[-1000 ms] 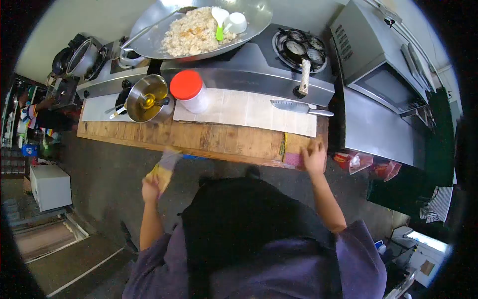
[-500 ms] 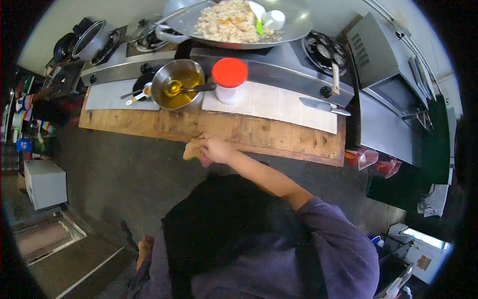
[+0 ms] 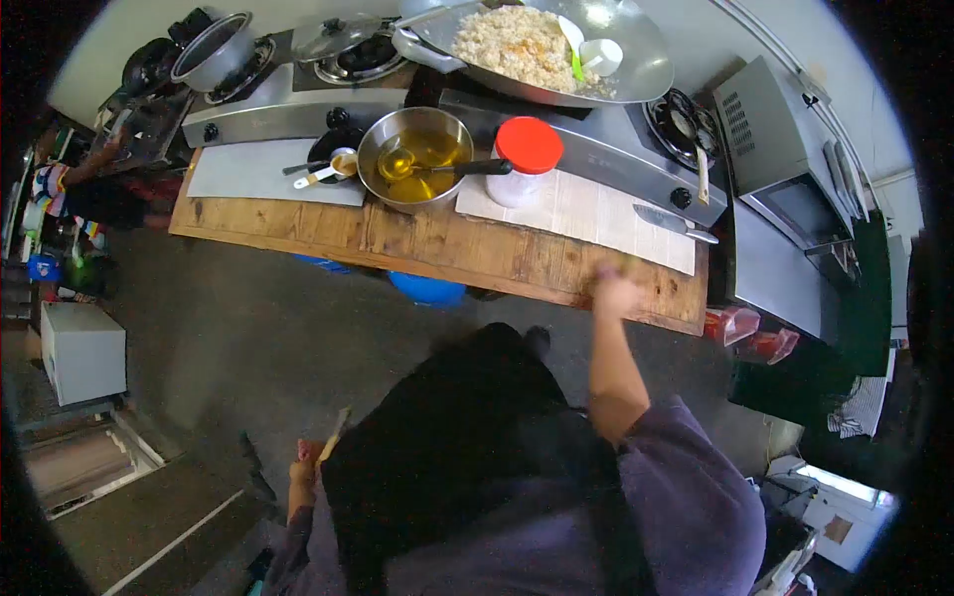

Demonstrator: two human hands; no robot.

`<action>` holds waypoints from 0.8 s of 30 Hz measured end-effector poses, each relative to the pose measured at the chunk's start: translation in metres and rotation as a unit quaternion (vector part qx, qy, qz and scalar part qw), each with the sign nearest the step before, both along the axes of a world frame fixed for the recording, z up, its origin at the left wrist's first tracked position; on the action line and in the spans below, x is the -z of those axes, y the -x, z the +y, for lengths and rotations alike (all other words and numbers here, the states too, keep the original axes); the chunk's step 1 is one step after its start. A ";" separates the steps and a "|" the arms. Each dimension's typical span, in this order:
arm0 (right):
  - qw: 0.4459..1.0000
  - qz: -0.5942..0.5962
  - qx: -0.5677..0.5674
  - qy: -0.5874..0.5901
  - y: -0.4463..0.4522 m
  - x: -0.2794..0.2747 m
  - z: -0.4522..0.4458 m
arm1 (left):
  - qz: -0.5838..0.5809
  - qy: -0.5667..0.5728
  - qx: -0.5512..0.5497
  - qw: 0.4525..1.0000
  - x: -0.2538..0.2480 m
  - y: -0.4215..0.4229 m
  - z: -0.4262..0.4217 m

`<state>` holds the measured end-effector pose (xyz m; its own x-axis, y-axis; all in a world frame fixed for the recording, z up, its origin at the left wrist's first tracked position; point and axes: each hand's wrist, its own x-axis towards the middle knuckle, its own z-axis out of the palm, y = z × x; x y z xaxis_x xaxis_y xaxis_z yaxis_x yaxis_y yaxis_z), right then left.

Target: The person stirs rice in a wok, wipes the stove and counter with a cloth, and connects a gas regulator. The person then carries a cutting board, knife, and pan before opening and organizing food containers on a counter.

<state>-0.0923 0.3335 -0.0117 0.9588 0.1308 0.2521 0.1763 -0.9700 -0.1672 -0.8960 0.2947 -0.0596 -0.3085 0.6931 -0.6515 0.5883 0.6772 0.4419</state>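
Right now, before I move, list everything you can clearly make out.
Stove: 1, silver, top
Wok: 1, silver, on the stove
Grainy food: 1 heap, pale, in the wok
Spatula: 1, white and green, in the wok
Cup: 1, white, in the wok
Table: 1, brown, centre
Pot: 1, silver, on the table
Ladle: 1, dark handle, in the pot
Jar: 1, red lid, right of the pot
Knife: 1, silver, table's right
Basin: 1, blue, below the table
Microwave: 1, grey, right
Yellowish strip: 1, lower left
Left hand: 1, bare, beside the strip
Right hand: 1, bare, blurred, at the table's front edge
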 end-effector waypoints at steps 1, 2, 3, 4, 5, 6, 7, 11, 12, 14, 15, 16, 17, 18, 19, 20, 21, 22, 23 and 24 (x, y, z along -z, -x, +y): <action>0.999 0.029 -0.045 -0.007 0.031 -0.023 0.026 | -0.007 0.003 -0.001 1.000 0.002 0.001 -0.001; 0.982 0.068 -0.173 0.021 0.041 -0.004 0.038 | -0.012 0.006 -0.001 1.000 0.003 0.002 -0.003; 0.947 0.115 -0.299 0.035 0.051 0.012 0.051 | -0.017 0.009 0.000 1.000 0.005 0.002 -0.002; 0.865 0.258 -0.428 0.044 0.067 -0.001 0.064 | -0.020 0.011 -0.004 1.000 0.007 0.003 -0.003; 0.774 0.282 -0.564 -0.067 0.089 -0.024 0.067 | -0.025 0.011 -0.003 1.000 0.007 0.003 -0.001; 0.650 0.295 -0.678 -0.175 0.106 -0.040 0.063 | -0.025 0.012 -0.006 1.000 0.009 0.003 -0.002; 0.676 0.323 -0.622 -0.227 0.108 -0.039 0.062 | -0.027 0.013 -0.011 0.999 0.009 0.006 -0.005; 0.888 0.173 -0.300 -0.304 0.065 -0.050 0.039 | -0.034 0.014 -0.023 0.999 0.007 0.010 -0.013; 0.890 0.056 -0.231 -0.388 0.020 0.008 0.023 | -0.036 0.014 -0.024 0.999 0.006 0.010 -0.012; 0.985 0.051 0.041 -0.158 -0.010 0.005 -0.002 | -0.042 0.017 -0.027 0.999 0.009 0.010 -0.015; 0.992 0.073 -0.004 -0.104 -0.006 0.003 -0.002 | -0.046 0.019 -0.025 0.998 0.010 0.010 -0.017; 0.993 0.095 -0.049 -0.049 0.005 -0.001 0.005 | -0.048 0.024 -0.025 0.998 0.012 0.012 -0.021; 0.989 0.117 -0.093 0.008 0.017 -0.004 0.013 | -0.052 0.029 -0.023 0.998 0.014 0.015 -0.024; 0.943 0.239 -0.224 -0.060 0.026 0.009 0.026 | -0.054 0.032 -0.025 0.998 0.016 0.016 -0.027; 0.860 0.350 -0.348 -0.127 0.038 0.024 0.039 | -0.057 0.034 -0.027 0.997 0.017 0.014 -0.028; 0.789 0.368 -0.466 -0.155 0.068 -0.003 0.044 | -0.059 0.034 -0.028 0.997 0.017 0.015 -0.028; 0.695 0.397 -0.571 -0.186 0.101 -0.036 0.050 | -0.060 0.033 -0.029 0.997 0.018 0.016 -0.026; 0.610 0.330 -0.684 -0.225 0.119 -0.066 0.052 | -0.060 0.031 -0.030 0.997 0.018 0.016 -0.023; 0.666 0.317 -0.620 -0.267 0.120 -0.066 0.051 | -0.062 0.027 -0.033 0.997 0.015 0.016 -0.017; 0.715 0.302 -0.552 -0.306 0.117 -0.064 0.049 | -0.061 0.020 -0.037 0.997 0.013 0.016 -0.012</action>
